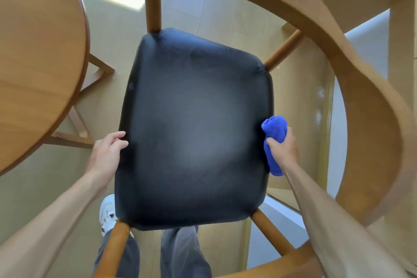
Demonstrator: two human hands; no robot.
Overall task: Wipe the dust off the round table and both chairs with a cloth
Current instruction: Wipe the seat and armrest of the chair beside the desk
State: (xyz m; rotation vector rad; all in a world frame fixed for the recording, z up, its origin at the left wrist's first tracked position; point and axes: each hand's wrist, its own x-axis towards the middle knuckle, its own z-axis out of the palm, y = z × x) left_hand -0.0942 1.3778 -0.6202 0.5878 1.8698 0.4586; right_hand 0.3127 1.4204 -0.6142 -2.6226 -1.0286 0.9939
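Black seat: the padded cushion (194, 128) of the chair fills the middle of the view, a pale sheen across its centre.
Chair frame: a curved wooden backrest rail (352, 56) sweeps from 12 o'clock round past 3 o'clock to 5 o'clock; round wooden posts meet the cushion at its corners.
Cloth: a bright blue cloth (274, 140), bunched into a roll, lies against the cushion's edge at about 3 o'clock.
Right hand: the right hand (284, 149) has its fingers curled tight round the cloth, which sticks out above and below the fist.
Left hand: the left hand (108, 151) rests at the cushion's 9 o'clock edge, fingers loosely bent and touching the side of the seat, nothing held in it.
Round table: the wooden table top (38, 56) sits at 9 to 11 o'clock, just beside the chair, its base struts visible underneath.
Floor: tan flooring (225, 18) under everything.
Person: grey trouser legs (180, 253) at 6 o'clock and a white shoe (107, 210) at 7 o'clock.
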